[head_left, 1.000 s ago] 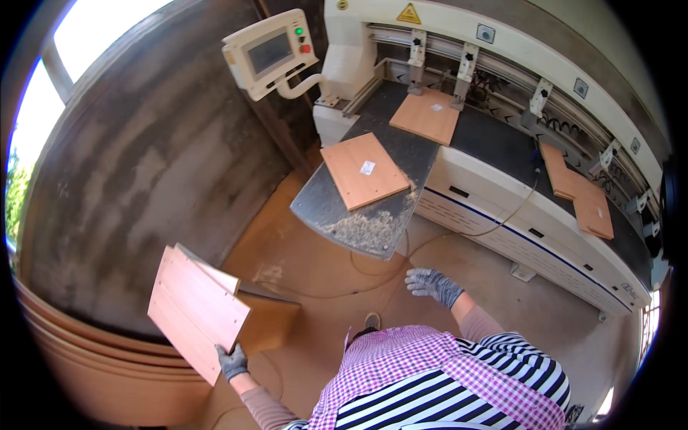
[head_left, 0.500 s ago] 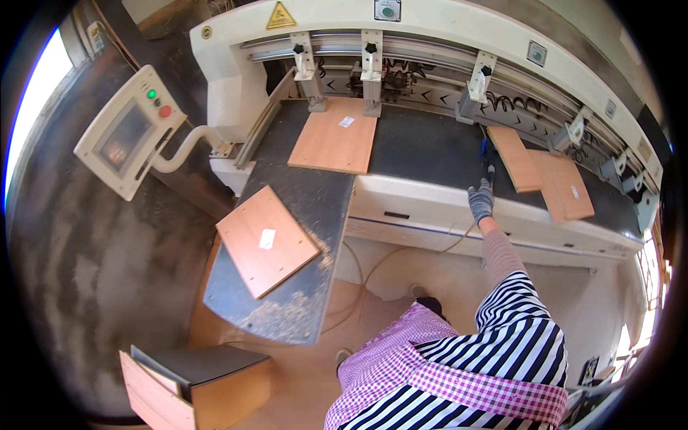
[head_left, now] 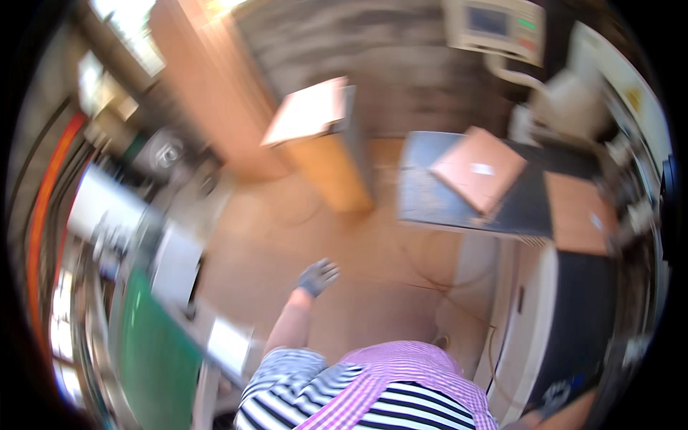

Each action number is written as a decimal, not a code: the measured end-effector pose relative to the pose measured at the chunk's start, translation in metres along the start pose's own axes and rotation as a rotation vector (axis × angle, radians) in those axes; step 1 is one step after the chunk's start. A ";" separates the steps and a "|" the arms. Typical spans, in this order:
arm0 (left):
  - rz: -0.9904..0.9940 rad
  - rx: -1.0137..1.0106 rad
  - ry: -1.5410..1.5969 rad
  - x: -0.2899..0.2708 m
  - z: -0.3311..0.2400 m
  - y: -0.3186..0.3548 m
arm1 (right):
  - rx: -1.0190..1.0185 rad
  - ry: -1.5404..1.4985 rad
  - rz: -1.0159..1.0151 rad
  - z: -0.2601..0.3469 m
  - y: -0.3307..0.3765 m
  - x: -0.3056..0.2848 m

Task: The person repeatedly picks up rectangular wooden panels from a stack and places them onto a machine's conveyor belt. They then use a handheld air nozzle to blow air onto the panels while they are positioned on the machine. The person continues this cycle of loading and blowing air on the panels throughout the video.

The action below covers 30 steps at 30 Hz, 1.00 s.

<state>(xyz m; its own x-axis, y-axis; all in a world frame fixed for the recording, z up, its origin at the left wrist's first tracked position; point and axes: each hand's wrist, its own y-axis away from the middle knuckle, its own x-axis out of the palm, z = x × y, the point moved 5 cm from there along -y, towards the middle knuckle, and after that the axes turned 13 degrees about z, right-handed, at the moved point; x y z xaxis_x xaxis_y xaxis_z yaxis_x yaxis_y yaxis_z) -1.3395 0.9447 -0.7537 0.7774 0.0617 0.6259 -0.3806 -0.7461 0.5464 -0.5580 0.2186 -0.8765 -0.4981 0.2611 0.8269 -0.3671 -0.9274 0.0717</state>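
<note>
Panel [head_left: 476, 180] on dark table [head_left: 423, 159], brown floor [head_left: 387, 287] (left grip [head_left: 318, 278] splayed, empty; right grip [head_left: 553, 408] unclear)

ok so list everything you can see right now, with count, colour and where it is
Floor: 1, brown, centre
Side table: 1, dark grey, right of centre
Machine: 1, cream with dark bed, right
Control panel: 1, cream, top right
Labelled board: 1, reddish-brown, on side table
Second board: 1, reddish-brown, on machine's bed
Block-like stack: 1, orange-brown, pale top, on floor
Tall panelling: count unclear, reddish-brown, upper left
Green surface: 1, green, lower left
Bar: 1, orange-red, far left
Apron: 1, purple-white check, bottom centre
Left hand: 1, grey glove, empty, above floor
Right hand: blurred, cannot be made out
</note>
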 end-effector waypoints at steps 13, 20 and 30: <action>0.472 0.076 0.244 -0.137 0.196 0.191 | 0.558 1.352 0.308 -0.437 -0.166 0.524; 0.451 0.063 0.339 -0.183 0.205 0.293 | 0.592 1.579 0.741 -0.609 -0.089 0.725; 0.422 0.028 0.227 -0.140 0.176 0.397 | 0.564 1.659 0.800 -0.633 -0.048 0.761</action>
<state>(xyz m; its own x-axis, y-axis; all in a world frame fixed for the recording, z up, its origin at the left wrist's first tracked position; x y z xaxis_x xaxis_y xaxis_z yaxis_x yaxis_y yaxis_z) -1.5119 0.5230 -0.7223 0.4278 -0.1097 0.8972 -0.6235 -0.7544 0.2051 -1.4163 0.6308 -0.6038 -0.6576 -0.5648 -0.4985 0.3799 -0.8201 0.4280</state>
